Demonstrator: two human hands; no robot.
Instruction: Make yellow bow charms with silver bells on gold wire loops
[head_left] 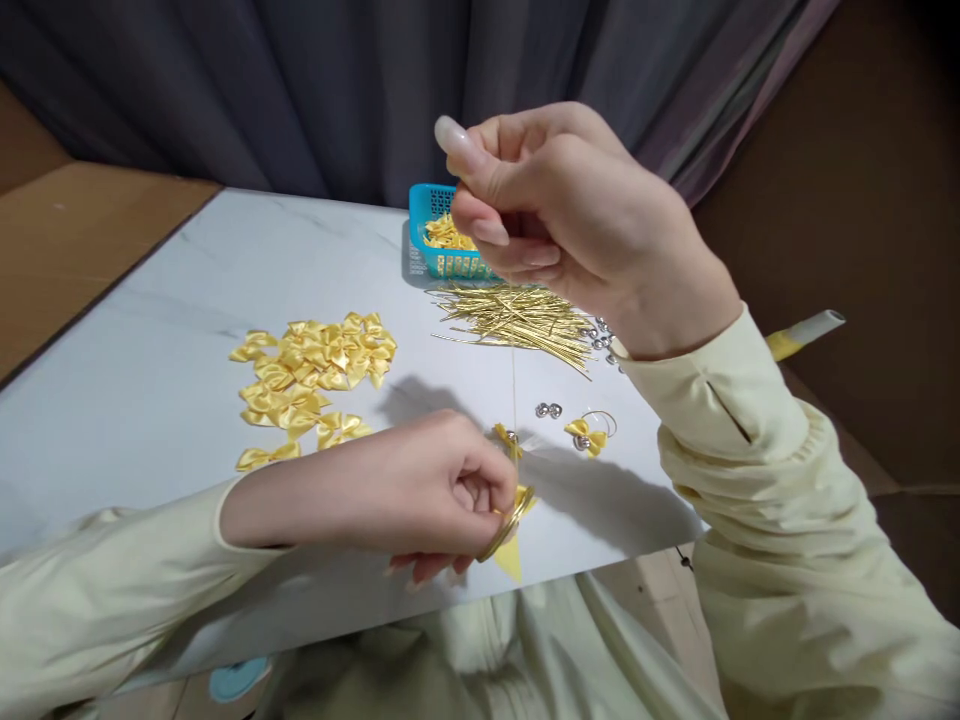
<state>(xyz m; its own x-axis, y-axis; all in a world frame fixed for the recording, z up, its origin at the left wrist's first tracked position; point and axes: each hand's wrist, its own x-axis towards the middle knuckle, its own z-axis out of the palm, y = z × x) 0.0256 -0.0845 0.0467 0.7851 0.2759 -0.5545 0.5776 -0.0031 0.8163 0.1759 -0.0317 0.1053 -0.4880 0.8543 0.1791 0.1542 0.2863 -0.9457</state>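
Observation:
My left hand (420, 490) rests low over the near edge of the white table (150, 400), fingers curled around a small yellow ribbon bow with a gold ring (514, 520). My right hand (555, 215) is raised above the table, its fingers pinched together on the top end of a thin gold wire (514, 370). The wire runs straight down to the bow in my left hand. A finished yellow bow with a ring (589, 432) lies just right of my left hand.
A heap of yellow satin bows (315, 375) lies left of centre. A pile of gold wires (517, 320) sits below a blue basket (431, 215) holding more yellow pieces. Small silver beads (549, 410) lie near the wires. Grey curtain behind.

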